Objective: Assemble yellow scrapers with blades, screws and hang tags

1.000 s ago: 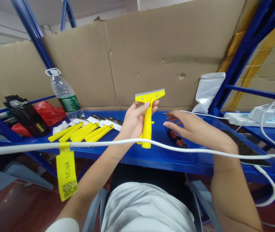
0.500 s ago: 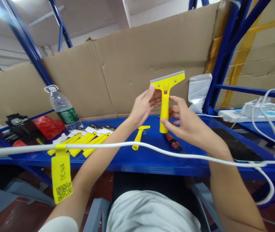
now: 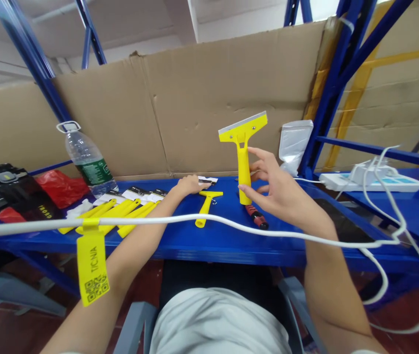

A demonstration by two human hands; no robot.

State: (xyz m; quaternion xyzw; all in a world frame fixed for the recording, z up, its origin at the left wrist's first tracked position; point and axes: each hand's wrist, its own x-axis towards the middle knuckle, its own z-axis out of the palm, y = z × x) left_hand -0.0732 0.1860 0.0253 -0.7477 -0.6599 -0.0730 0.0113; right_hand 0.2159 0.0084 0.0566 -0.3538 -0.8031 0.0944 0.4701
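My right hand (image 3: 274, 189) grips the handle of a yellow scraper (image 3: 244, 169), raised above the table with its wide bladed head up. Two screws show in that head. At the back of the table, my left hand (image 3: 190, 185) is down at a black-and-white card (image 3: 208, 181); its fingers are too foreshortened to show whether they grip it. A smaller yellow scraper (image 3: 204, 210) lies between my hands. Under the raised scraper rests a red-and-black tool handle (image 3: 256, 217). Several yellow scrapers (image 3: 130, 220) with black-and-white cards (image 3: 141, 194) lie to the left.
A white cable (image 3: 227, 227) with a yellow tag (image 3: 92, 268) crosses in front. A water bottle (image 3: 91, 164), red bag (image 3: 64, 188) and black box (image 3: 19, 194) stand left. On the right are a silvery pouch (image 3: 295, 145), dark flat panel (image 3: 338, 221) and power strip (image 3: 342, 182). Cardboard (image 3: 224, 93) backs the table.
My left hand has left the raised scraper's head and gone down and left to the card at the back of the table. My right hand still holds the scraper up.
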